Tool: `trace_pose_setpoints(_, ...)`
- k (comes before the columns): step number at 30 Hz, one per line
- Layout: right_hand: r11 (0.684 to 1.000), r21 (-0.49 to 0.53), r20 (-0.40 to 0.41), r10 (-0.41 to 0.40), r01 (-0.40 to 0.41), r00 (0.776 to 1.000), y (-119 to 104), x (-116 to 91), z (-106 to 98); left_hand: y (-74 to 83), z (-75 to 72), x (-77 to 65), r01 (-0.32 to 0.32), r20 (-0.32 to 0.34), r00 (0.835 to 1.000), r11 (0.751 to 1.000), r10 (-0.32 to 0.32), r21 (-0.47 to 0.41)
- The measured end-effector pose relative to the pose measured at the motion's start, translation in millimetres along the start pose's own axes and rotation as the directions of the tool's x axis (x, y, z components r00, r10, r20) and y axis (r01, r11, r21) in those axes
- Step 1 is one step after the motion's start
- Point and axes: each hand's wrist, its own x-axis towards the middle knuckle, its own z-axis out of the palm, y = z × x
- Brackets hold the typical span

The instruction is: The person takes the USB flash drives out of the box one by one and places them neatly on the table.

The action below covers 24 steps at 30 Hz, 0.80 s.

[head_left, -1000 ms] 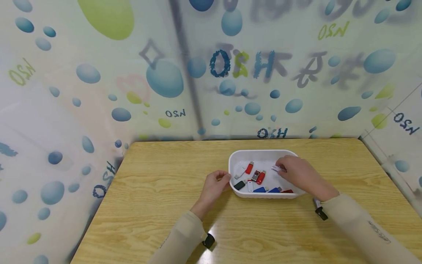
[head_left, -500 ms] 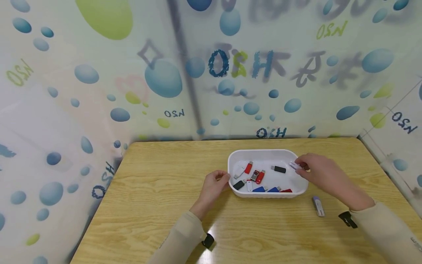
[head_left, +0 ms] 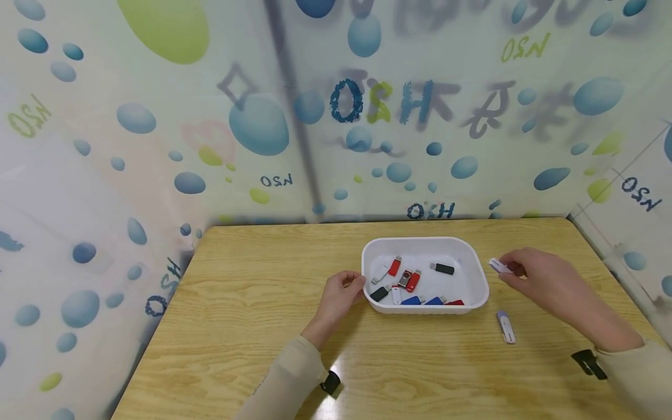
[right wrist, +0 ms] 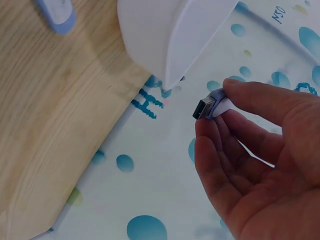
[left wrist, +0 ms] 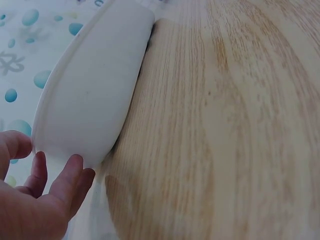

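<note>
Your right hand (head_left: 546, 283) pinches a pale USB stick (head_left: 500, 266) between thumb and fingertips, metal plug showing bare in the right wrist view. Change noted: a second ago that hand was over the inside of the white tray (head_left: 425, 311); half a second ago the stick was within its right end; now you hold it just past the right rim. Reading: your stick is out from among the rest, so the work has shifted from the tray to the table at its right.

Nearby: another pale stick (head_left: 506, 328) lies on the tabletop (head_left: 252, 268), toward you from the hand. Your sleeve partly covered it a second ago; all of it shows now.

Inside the tray, a lone black stick (head_left: 443, 269) sits right of centre, uncovered since your hand moved off. Red sticks (head_left: 413, 281) and blue sticks (head_left: 412, 300), among others, gather toward the left and front.

Far end: your left hand (head_left: 341, 297) pinches the tray's left rim, same spot throughout. Tray looks steadied; probably worth keeping.
</note>
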Motion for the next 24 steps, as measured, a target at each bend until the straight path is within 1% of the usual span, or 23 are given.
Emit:
trace_pose_setpoints(5,1.000,-0.014,0.010,0.005,-0.005,1.000,13,-6,2,1.3,-0.7,1.9,0.018,0.004,1.000,1.000,-0.018,0.007)
trace_pose_setpoints(7,1.000,-0.017,0.026,0.007,-0.007,1.000,19,-10,6,11.3,0.3,-4.8,0.025,0.006,1.000,1.000,-0.025,0.017)
trace_pose_setpoints(9,1.000,-0.008,0.053,0.016,-0.016,0.998,26,-13,12,18.0,1.2,-9.6,0.022,0.009,1.000,1.000,-0.022,0.017)
trace_pose_setpoints(12,0.999,-0.001,0.083,0.039,-0.039,0.996,36,-20,24,19.2,1.6,-11.6,0.019,0.015,1.000,1.000,-0.019,0.012)
trace_pose_setpoints(16,0.998,-0.014,0.091,0.056,-0.055,0.994,49,-27,40,0.7,0.0,-0.3,0.010,0.011,1.000,1.000,-0.010,0.007)
trace_pose_setpoints(20,0.998,-0.035,0.078,0.046,-0.043,0.996,61,-30,51,-1.9,0.2,0.7,0.014,-0.006,1.000,1.000,-0.013,0.017)
trace_pose_setpoints(24,0.998,-0.038,0.090,0.056,-0.053,0.994,72,-31,57,-1.2,0.9,0.2,0.013,-0.013,1.000,1.000,-0.013,0.020)
